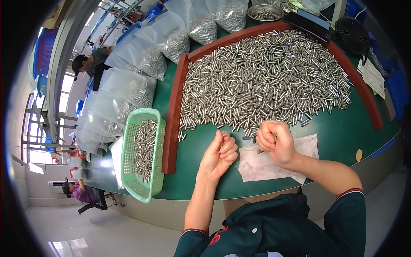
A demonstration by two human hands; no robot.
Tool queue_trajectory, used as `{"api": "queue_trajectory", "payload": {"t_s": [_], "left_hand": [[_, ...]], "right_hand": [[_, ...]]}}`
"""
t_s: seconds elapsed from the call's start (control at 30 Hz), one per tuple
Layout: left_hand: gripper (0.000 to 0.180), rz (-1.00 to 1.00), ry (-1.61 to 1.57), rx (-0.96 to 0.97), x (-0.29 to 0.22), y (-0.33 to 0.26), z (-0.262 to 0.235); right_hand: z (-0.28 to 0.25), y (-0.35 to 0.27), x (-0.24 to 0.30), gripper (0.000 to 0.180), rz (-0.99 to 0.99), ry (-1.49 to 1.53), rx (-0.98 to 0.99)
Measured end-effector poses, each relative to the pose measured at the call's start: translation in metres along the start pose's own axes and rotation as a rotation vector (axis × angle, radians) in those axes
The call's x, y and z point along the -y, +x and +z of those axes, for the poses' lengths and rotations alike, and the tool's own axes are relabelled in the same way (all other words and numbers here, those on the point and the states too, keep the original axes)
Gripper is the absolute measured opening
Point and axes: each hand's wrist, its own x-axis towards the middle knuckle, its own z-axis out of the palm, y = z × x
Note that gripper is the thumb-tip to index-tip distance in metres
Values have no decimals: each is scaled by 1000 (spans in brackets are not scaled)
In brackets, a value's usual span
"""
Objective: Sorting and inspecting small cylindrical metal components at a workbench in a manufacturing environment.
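A wide heap of small silvery metal pins point(261, 81) covers the green table in front of me. My left hand point(219, 156) is closed, thumb up and fingers curled, just short of the heap's near edge. A small glint shows by its thumb tip, too small to name. To its right, my right hand point(276, 141) is curled into a fist above a stained white cloth point(257, 166). Its fingers hide whatever they may hold. The two hands are apart.
Dark red rails point(173, 124) border the heap at left, back and right. Left of them stands a green plastic basket point(156, 182) with pins inside. Clear bags of pins point(145, 62) line the far side. A metal bowl point(265, 13) and black fan point(352, 34) stand at back right.
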Motion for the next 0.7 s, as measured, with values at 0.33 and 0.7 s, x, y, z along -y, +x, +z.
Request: {"api": "queue_trajectory", "payload": {"t_s": [0.33, 0.7], "left_hand": [[9, 170, 561, -165, 5, 1, 8], [8, 173, 612, -115, 10, -1, 9]], "right_hand": [[0, 1, 0, 32, -3, -3, -4], [1, -1, 0, 32, -6, 4, -4]]}}
